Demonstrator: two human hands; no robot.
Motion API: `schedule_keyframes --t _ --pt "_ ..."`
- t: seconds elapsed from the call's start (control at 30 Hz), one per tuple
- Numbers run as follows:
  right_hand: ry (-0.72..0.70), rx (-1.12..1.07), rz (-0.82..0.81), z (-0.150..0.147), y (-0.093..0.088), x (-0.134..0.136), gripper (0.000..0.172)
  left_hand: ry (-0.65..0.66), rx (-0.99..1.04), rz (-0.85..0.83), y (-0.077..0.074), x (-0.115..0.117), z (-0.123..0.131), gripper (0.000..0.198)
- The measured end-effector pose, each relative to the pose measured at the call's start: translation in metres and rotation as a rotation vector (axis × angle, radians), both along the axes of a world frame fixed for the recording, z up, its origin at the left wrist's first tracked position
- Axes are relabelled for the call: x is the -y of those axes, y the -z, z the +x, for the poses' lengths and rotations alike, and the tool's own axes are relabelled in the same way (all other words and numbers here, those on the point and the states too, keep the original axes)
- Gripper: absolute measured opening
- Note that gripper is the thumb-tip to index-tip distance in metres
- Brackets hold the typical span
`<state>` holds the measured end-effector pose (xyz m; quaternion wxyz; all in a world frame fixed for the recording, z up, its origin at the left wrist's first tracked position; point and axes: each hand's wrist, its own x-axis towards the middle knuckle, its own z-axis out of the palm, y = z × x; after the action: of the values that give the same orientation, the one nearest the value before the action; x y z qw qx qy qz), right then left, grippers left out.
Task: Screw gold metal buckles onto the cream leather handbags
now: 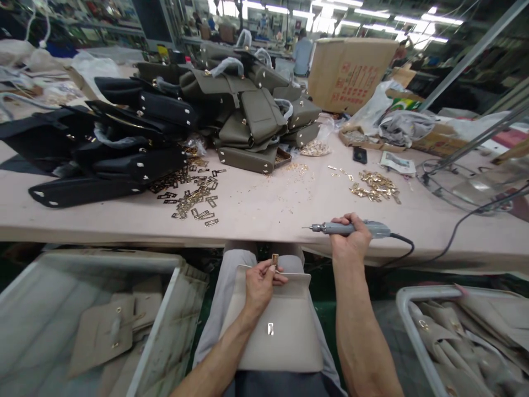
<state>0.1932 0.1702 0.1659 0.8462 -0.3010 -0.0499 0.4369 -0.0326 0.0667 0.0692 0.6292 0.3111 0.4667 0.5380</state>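
Observation:
My left hand (260,284) pinches a small gold metal plate (275,260) above the top edge of a beige leather bag panel (285,309) lying across my lap. A shiny gold fitting (270,329) sits on the middle of that panel. Over the table's front edge, my right hand (351,237) is wrapped round a grey electric screwdriver (376,227), its bit pointing left and its cord running off to the right. Loose gold plates (376,186) lie in a pile beyond the screwdriver. Dark-rimmed rectangular frames (198,196) are heaped farther left.
Black bags (111,176) and olive bags (256,116) are stacked on the table (248,212). Plastic bins with beige pieces stand left (165,325) and right (403,309). A cardboard box (351,71), a black phone-like object (360,155) and a wire stand (458,187) are farther back.

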Motion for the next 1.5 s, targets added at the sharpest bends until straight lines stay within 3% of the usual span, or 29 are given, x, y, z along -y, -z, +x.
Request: schedule_keyframes --t 0.3,0.5,1.5 --pt "-0.191 -0.038 -0.115 -0.056 0.029 0.042 0.021 0.027 0.064 -0.050 0.005 -0.004 0.000 0.033" --pt "-0.238 0.007 -0.114 -0.071 0.049 0.056 0.025 0.048 0.077 -0.064 0.006 -0.006 -0.001 0.030" --pt "-0.216 0.055 -0.089 -0.078 0.055 0.062 0.024 0.057 0.112 -0.034 0.003 -0.003 -0.003 0.037"
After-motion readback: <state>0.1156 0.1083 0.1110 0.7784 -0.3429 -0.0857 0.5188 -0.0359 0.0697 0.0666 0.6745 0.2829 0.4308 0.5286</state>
